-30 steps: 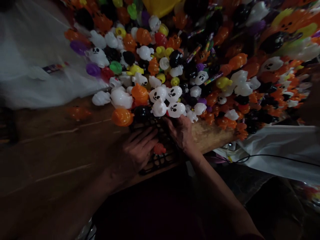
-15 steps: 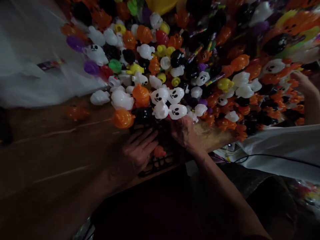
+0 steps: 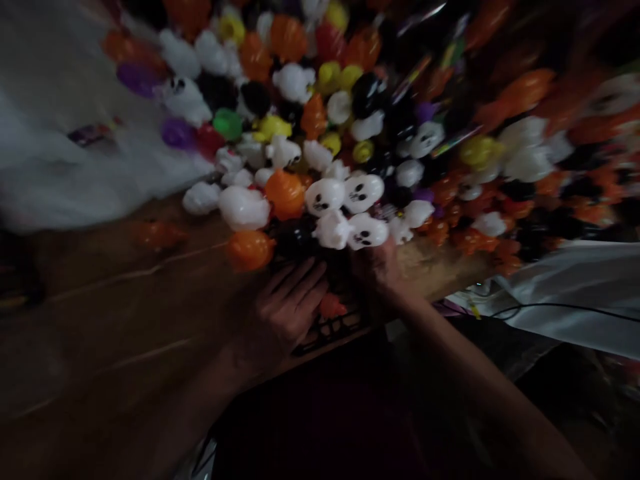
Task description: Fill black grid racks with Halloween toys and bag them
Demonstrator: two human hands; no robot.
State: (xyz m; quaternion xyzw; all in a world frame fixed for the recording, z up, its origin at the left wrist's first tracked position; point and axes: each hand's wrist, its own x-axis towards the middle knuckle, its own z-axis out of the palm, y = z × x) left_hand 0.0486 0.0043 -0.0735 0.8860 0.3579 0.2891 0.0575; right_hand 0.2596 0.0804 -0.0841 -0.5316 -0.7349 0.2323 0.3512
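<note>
My left hand (image 3: 293, 303) lies with fingers stretched out over a black grid tray (image 3: 337, 328). By its fingertips, in the tray, is a small orange-red plastic piece (image 3: 333, 306). My right hand (image 3: 379, 267) is curled at the tray's right side, just below a white skull-faced figure (image 3: 367, 231). Its fingertips are hidden and blurred, so what they hold does not show. Several white skull or ghost heads sit in a cluster at the tray's far end, with a black piece (image 3: 295, 239) and an orange pumpkin-like figure (image 3: 250, 249) to the left.
A large heap of small plastic figures (image 3: 283, 152) in white, orange, black, yellow and purple covers the far side of the wooden table (image 3: 115, 313). One orange figure (image 3: 159, 235) lies apart at left. White plastic sheeting (image 3: 65, 180) and a black cable (image 3: 565, 308) flank the table.
The view has shifted, so the table sits slightly differently in it. A co-worker's hand at the right has left the view. My hands keep much the same places at the tray.
</note>
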